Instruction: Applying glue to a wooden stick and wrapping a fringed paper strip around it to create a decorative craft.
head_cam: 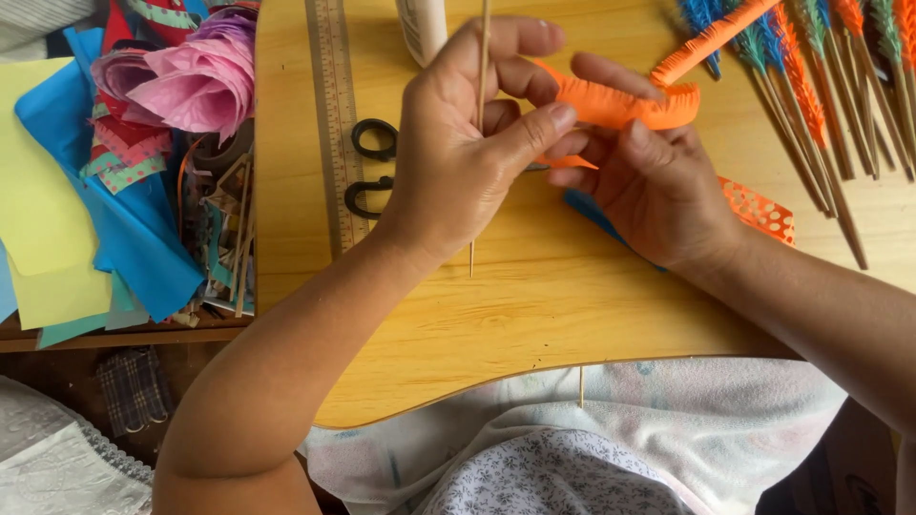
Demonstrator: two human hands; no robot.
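Fingers of the left hand (468,143) pinch a thin wooden stick (480,114) upright above the desk (534,305). Right hand's (658,186) grip pinches a fringed orange paper strip (630,105) just beside it, black scissors (374,167) lying near the ruler (336,124).

Left hand (458,143): raised over the middle of the view, back toward the camera, fingers curled, thumb pressed forward against the index finger in a pinch. Right hand (658,186): just beside it, fingertips meeting the left hand's, thumb extended upward, fingers bent. Both forearms bare, entering from the lower corners and converging.
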